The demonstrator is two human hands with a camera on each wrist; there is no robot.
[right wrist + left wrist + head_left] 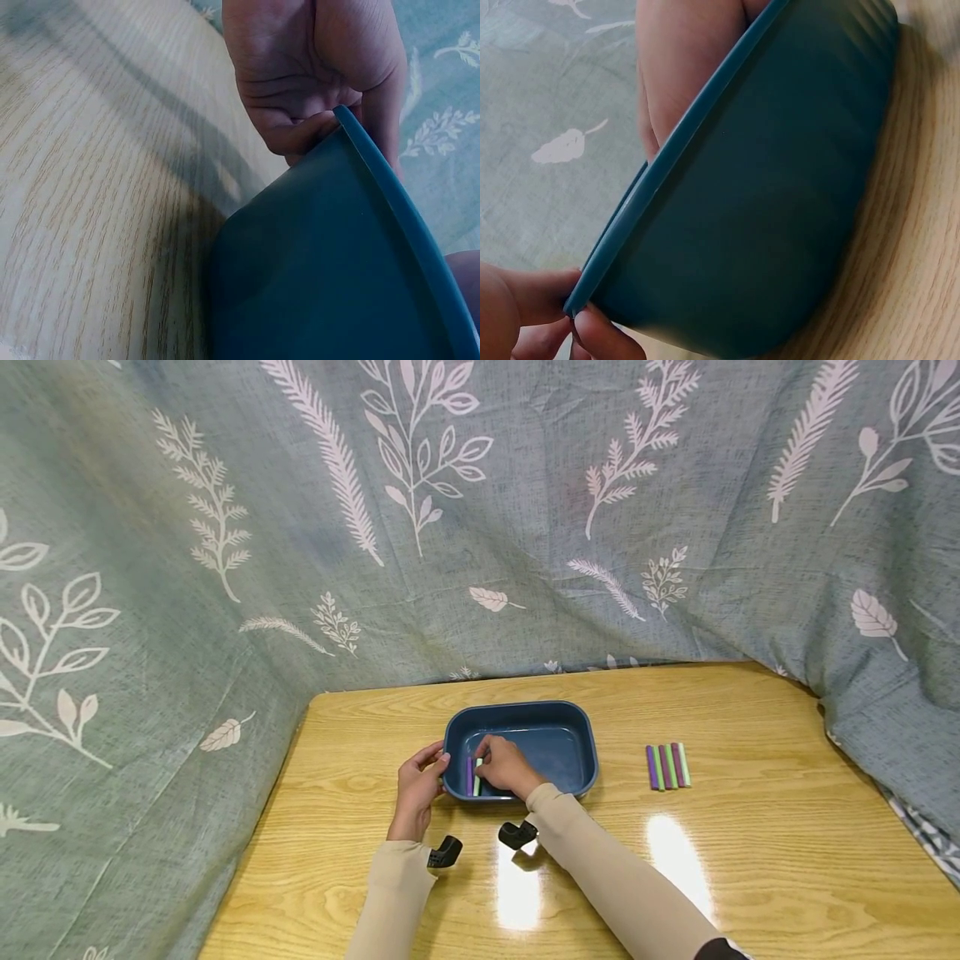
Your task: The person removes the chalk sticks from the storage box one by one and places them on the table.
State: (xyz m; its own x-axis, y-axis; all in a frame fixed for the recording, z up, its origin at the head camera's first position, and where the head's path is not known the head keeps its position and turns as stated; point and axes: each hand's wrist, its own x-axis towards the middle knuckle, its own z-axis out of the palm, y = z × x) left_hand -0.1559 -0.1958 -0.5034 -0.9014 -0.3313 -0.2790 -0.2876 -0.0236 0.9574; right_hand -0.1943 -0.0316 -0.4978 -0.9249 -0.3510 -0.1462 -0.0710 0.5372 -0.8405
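A dark blue rectangular tub [555,756] stands on the table. My left hand [417,787] grips its left rim, thumb on top and fingers underneath; the left wrist view shows the left hand [532,319] pinching that edge. Inside the tub, at the left end, a purple stick [469,777] and a pale green stick [477,779] lie side by side. My right hand [510,767] reaches over the near wall and pinches the top of the pale green stick. In the right wrist view the tub's wall [322,255] hides the sticks.
To the right of the tub, several purple, green, maroon and pale sticks [667,766] lie in a row on the wooden table [757,827]. A leaf-patterned grey-green cloth [525,552] hangs behind the table and along its sides.
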